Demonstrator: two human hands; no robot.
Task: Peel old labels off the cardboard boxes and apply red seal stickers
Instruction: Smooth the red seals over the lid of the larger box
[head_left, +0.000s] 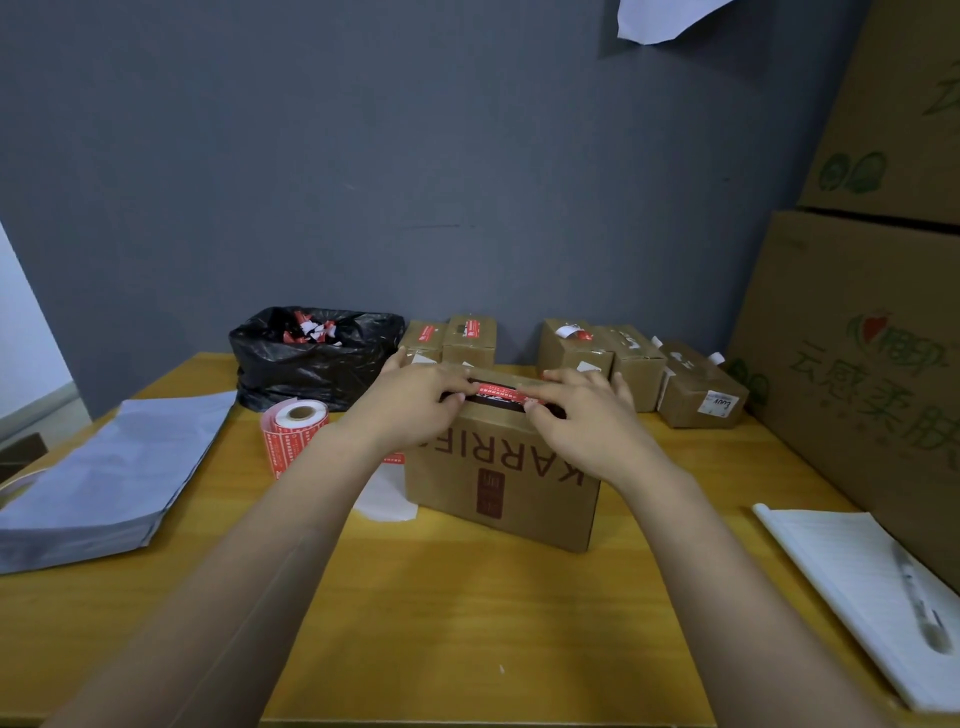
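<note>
Head view: at the left edge of the frame a stack of grey mailer bags (104, 483) lay on the desk (467, 623). Right of it, against the wall, sat a black rubbish bag (311, 364) with red and white scraps in its mouth, and just in front of that a roll of red stickers (291, 439). At centre frame my left grip (415, 405) was curled over the top edge of the cardboard box (498, 488), thumb and fingertips pinching the left end of a red seal sticker (501, 393). The sticker lay along the box's top edge, over a dark slot. My right grip (582, 421) pinched the sticker's right end the same way. Behind my hands a row of small boxes (634, 364) stood by the wall, some with red stickers on them. At lower right lay a white notepad (831, 571) with a pen (919, 603) on it, beside big cartons (857, 364).
</note>
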